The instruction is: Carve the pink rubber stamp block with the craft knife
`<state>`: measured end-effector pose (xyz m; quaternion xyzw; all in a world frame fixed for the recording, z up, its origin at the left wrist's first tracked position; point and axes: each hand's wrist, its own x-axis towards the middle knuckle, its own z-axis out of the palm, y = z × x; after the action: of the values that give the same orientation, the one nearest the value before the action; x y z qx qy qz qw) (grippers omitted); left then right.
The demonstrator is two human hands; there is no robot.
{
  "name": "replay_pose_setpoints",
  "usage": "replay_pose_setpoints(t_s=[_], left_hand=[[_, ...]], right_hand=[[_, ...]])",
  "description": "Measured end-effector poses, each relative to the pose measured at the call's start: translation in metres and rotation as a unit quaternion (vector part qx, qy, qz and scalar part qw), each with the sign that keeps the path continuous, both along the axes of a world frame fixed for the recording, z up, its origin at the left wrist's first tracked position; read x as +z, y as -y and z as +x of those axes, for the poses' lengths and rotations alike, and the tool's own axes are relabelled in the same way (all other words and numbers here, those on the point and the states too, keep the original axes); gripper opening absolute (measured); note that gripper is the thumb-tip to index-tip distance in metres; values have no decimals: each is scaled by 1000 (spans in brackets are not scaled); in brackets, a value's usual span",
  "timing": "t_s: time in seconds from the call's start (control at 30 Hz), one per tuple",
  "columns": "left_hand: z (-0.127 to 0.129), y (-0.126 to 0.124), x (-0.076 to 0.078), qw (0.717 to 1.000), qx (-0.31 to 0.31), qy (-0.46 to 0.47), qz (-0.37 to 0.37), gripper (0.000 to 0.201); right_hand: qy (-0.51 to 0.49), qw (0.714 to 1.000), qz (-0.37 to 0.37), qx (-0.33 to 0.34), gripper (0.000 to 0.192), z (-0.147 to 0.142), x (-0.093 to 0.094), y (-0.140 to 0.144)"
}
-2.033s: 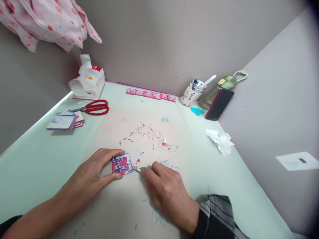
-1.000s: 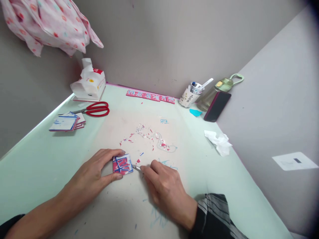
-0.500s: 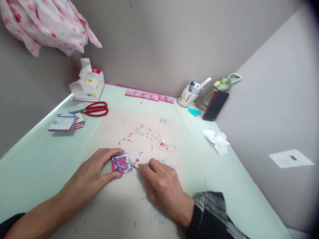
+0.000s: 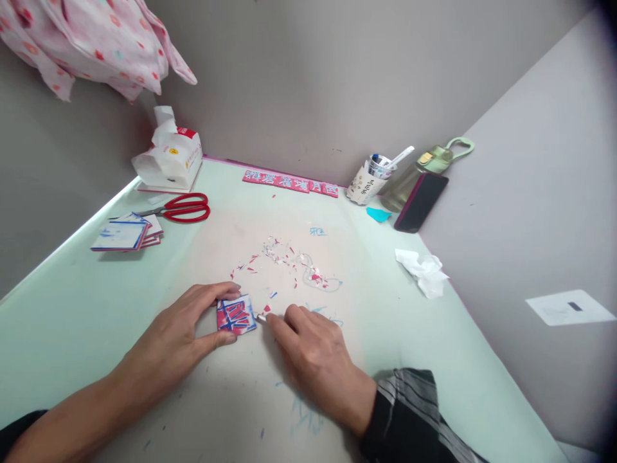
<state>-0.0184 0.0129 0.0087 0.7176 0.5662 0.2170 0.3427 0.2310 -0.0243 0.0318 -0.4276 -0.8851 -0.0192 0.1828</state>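
My left hand (image 4: 193, 325) pinches a small square tile (image 4: 236, 315) between thumb and fingers at its left side. Blue lines and partly peeled red and white patches cover the tile's face. My right hand (image 4: 311, 350) is closed round a thin carving knife (image 4: 261, 317), whose tip is by the tile's right edge; most of the tool is hidden in the fingers. Small red and white shavings (image 4: 274, 252) lie on the table beyond both hands.
Red-handled scissors (image 4: 186, 208) and stacked tiles (image 4: 119, 235) lie at left, near a tissue pack (image 4: 171, 161). Lettered red tiles (image 4: 290, 182) line the back. At right are a pen cup (image 4: 370, 180), a green bottle (image 4: 409, 177), a phone (image 4: 421, 201) and crumpled tissue (image 4: 424, 273).
The view has shifted slightly. Both hands keep nearly the same place, and the knife's tip shows a little less beside the tile.
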Motion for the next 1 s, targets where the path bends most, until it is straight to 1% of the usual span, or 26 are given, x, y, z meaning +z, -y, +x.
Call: replay_pose_setpoints(t_s=[0.13,0.3,0.63,0.77,1.0], left_hand=[[-1,1,-1,1000,3,-4,0,49],[0,1,-2,1000,-3,-7,1,49],[2,1,1,1000,13,4,-2,49],[2,1,1,1000,21,5,-8,50],[3,0,1,1000,11,7,17,51]], right_hand=[[8,1000,-12,5,23,5,3,3],[-8,999,-46,-15,25,5,2,4],[1,999,-27,-29,18,-4,-2,2],[8,999,-29,-29,20,-3,-2,5],[8,1000,-6,-19,23,-1,-2,3]])
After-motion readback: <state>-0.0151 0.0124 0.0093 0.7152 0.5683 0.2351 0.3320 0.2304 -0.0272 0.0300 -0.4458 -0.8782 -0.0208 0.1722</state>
